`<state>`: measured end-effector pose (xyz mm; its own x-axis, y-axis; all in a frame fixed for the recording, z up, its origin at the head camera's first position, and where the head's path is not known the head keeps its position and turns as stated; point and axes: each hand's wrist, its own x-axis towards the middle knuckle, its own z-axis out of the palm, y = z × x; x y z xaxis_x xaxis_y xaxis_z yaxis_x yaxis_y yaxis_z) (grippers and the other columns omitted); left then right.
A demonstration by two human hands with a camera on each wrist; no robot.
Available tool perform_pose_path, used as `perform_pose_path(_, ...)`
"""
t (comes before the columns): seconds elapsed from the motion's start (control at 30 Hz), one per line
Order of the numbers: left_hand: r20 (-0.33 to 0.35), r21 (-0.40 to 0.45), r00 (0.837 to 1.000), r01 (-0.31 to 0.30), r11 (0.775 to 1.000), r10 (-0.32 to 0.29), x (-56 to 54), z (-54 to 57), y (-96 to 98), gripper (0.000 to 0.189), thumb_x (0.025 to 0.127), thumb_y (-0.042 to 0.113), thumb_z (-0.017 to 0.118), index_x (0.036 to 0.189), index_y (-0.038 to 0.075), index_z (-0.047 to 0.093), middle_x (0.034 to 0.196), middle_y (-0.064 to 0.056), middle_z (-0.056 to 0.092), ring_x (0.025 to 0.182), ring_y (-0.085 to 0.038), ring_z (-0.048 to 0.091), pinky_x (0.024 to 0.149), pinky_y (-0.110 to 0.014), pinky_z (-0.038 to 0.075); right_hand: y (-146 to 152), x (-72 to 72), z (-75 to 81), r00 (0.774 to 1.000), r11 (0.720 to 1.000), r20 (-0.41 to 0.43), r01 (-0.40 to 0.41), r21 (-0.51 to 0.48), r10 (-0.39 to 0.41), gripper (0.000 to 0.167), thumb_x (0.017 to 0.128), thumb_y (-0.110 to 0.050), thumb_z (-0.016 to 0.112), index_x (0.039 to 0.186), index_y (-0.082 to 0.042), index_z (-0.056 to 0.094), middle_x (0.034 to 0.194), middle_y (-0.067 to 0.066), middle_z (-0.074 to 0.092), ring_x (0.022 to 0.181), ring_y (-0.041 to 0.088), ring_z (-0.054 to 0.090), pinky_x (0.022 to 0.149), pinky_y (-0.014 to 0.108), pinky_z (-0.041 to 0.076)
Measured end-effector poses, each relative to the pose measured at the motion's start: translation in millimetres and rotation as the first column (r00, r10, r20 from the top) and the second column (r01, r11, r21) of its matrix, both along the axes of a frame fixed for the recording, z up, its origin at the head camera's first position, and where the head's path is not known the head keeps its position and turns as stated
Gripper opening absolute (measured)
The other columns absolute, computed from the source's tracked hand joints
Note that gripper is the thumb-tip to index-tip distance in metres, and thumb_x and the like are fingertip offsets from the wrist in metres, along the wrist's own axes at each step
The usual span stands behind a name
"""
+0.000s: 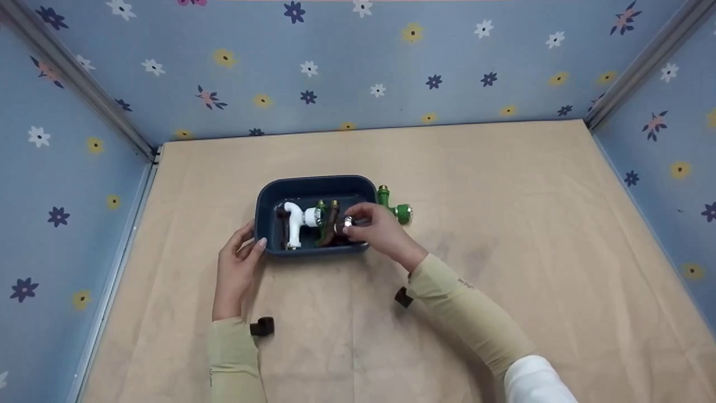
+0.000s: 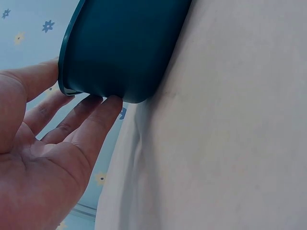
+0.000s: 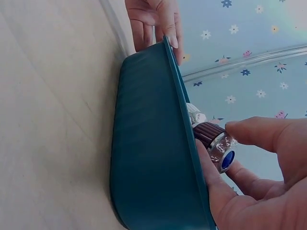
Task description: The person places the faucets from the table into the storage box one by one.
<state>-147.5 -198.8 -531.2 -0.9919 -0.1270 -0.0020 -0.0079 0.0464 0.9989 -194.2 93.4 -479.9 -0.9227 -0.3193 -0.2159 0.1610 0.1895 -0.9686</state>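
Observation:
A dark blue plastic tub [image 1: 313, 184] stands on the covered table with several taps inside. My left hand [image 1: 236, 271] holds its front left corner, thumb at the rim and fingers along the outer wall. At the right end of the tub, my right hand [image 1: 389, 230] pinches the knob of a brown tap [image 1: 330, 234]. That knob [image 3: 209, 134], ribbed with a clear end and blue centre, shows above the rim in the right wrist view. Left of it inside lie a white tap [image 1: 293, 224] and part of a green tap [image 1: 321, 218], mostly hidden behind the brown one.
Another green tap [image 1: 384, 196] lies outside, just right of the tub. Two small dark pipe fittings [image 1: 263, 326] lie nearer me, one beside each forearm. Flowered panels [image 1: 358, 67] border the table at the back and both sides.

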Motion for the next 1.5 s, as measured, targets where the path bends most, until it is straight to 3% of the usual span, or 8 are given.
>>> perform_pose_path(0.2, 0.003, 0.019, 1.000, 0.017, 1.000, -0.017, 3.7, 17.2, 4.0, 0.049, 0.092, -0.001, 0.060, 0.139, -0.005, 0.045, 0.131, -0.025, 0.049, 0.116, -0.036, 0.052, 0.087, -0.019, 0.049, -2, -4.5, 2.1, 0.999, 1.000, 0.038, -0.010, -0.027, 0.011, 0.029, 0.086, 0.002, 0.067, 0.114, 0.004, 0.060, 0.107, 0.016, 0.060, 0.089, 0.031, 0.067, 0.075, 0.032, 0.057)
perform_pose_path(0.33, 0.016, 0.006, 1.000, 0.020, 1.000, -0.020, 5.7, 21.2, 5.5, 0.050, 0.093, 0.001, 0.061, 0.139, -0.004, 0.044, 0.131, -0.026, 0.048, 0.117, -0.036, 0.051, 0.088, -0.018, 0.049, -4, -6.0, 2.7, 0.998, 1.000, 0.059, 0.001, -0.027, 0.000, 0.030, 0.085, 0.004, 0.068, 0.113, 0.005, 0.060, 0.106, 0.016, 0.058, 0.090, 0.037, 0.066, 0.075, 0.032, 0.057)
perform_pose_path(0.67, 0.034, -0.020, 0.999, 0.016, 1.000, -0.015, 6.6, 22.9, 7.0, 0.050, 0.093, 0.002, 0.061, 0.140, -0.002, 0.045, 0.133, -0.022, 0.049, 0.114, -0.031, 0.054, 0.088, -0.018, 0.049, -7, -8.5, 3.5, 0.997, 1.000, 0.074, -0.011, -0.002, 0.011, 0.027, 0.088, 0.002, 0.064, 0.114, 0.007, 0.060, 0.101, 0.014, 0.059, 0.089, 0.034, 0.066, 0.077, 0.034, 0.057)
perform_pose_path(0.9, 0.032, -0.005, 0.999, 0.011, 1.000, -0.011, 6.7, 22.3, 6.3, 0.050, 0.092, 0.001, 0.061, 0.139, -0.002, 0.046, 0.132, -0.025, 0.049, 0.113, -0.032, 0.055, 0.087, -0.018, 0.049, -6, -10.7, 6.3, 0.977, 0.993, 0.211, 0.044, -0.112, -0.020, 0.032, 0.100, -0.012, 0.047, 0.122, 0.011, 0.053, 0.111, 0.014, 0.054, 0.090, 0.026, 0.062, 0.086, 0.039, 0.054)
perform_pose_path(1.17, 0.026, -0.009, 0.999, 0.023, 1.000, -0.023, 7.0, 20.7, 5.6, 0.050, 0.092, 0.001, 0.061, 0.140, -0.003, 0.045, 0.134, -0.025, 0.047, 0.115, -0.034, 0.053, 0.087, -0.018, 0.049, -2, -7.9, 11.3, 0.965, 0.981, 0.262, 0.073, -0.182, -0.023, 0.042, 0.102, -0.023, 0.041, 0.123, 0.011, 0.052, 0.101, 0.010, 0.055, 0.093, 0.023, 0.057, 0.092, 0.043, 0.050)
perform_pose_path(1.4, -0.003, 0.030, 1.000, 0.029, 0.999, -0.029, 4.7, 17.9, 4.0, 0.049, 0.092, -0.001, 0.060, 0.139, -0.006, 0.044, 0.130, -0.027, 0.048, 0.115, -0.040, 0.053, 0.085, -0.017, 0.049, 7, -4.1, 18.2, 0.964, 0.983, 0.266, 0.043, -0.180, 0.006, 0.055, 0.104, -0.039, 0.036, 0.131, 0.007, 0.048, 0.135, 0.023, 0.046, 0.120, 0.030, 0.050, 0.102, 0.040, 0.042)
perform_pose_path(1.5, -0.007, 0.019, 1.000, 0.020, 1.000, -0.020, 5.0, 18.5, 5.0, 0.049, 0.092, -0.003, 0.059, 0.138, -0.008, 0.044, 0.131, -0.029, 0.047, 0.112, -0.035, 0.055, 0.085, -0.017, 0.049, 10, -3.3, 17.8, 0.968, 0.982, 0.250, 0.020, -0.188, 0.029, 0.057, 0.104, -0.041, 0.034, 0.133, 0.007, 0.046, 0.138, 0.024, 0.043, 0.125, 0.033, 0.046, 0.105, 0.041, 0.039)
